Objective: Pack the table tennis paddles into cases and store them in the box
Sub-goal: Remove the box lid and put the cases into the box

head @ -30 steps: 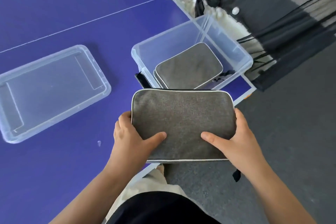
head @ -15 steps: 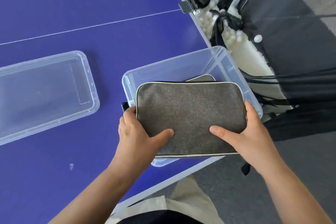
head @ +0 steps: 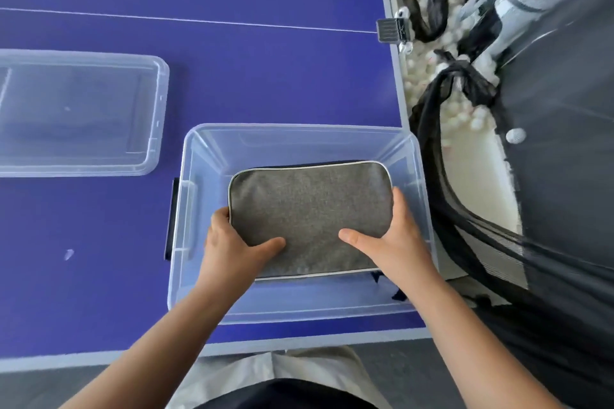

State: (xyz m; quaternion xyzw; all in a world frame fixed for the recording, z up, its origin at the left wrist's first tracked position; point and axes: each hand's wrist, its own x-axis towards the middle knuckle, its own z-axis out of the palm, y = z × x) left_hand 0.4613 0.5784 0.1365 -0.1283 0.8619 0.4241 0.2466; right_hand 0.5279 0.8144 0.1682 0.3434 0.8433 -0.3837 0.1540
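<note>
Holding the grey case (head: pixel 309 216) by its two short ends, the person has it level inside the clear box (head: pixel 420 176), which sits at the near right corner of the blue worktop (head: pixel 265 76). The left hand (head: pixel 232 242) grips the left end, thumb laid across the fabric and the other fingers tucked under the edge; the right hand (head: pixel 395 242) mirrors it on the right end, so both are clamped on the case. That grip from both sides seems chosen to keep the flat case square to the walls, so that it can go down flat rather than corner first. Whether it already rests on something below or hangs just above, I cannot tell; a dark edge shows along its far side, but what that is stays unclear.

The lid (head: pixel 83 116) lies apart to the left on the worktop, probably set there to leave the opening free until the packing is done.

Counting: one case in plain sight, one box, one lid, two hands. No bare paddle is visible. Off the right edge, a heap of white balls (head: pixel 422 70) lies in black netting (head: pixel 432 3), too many to count.
</note>
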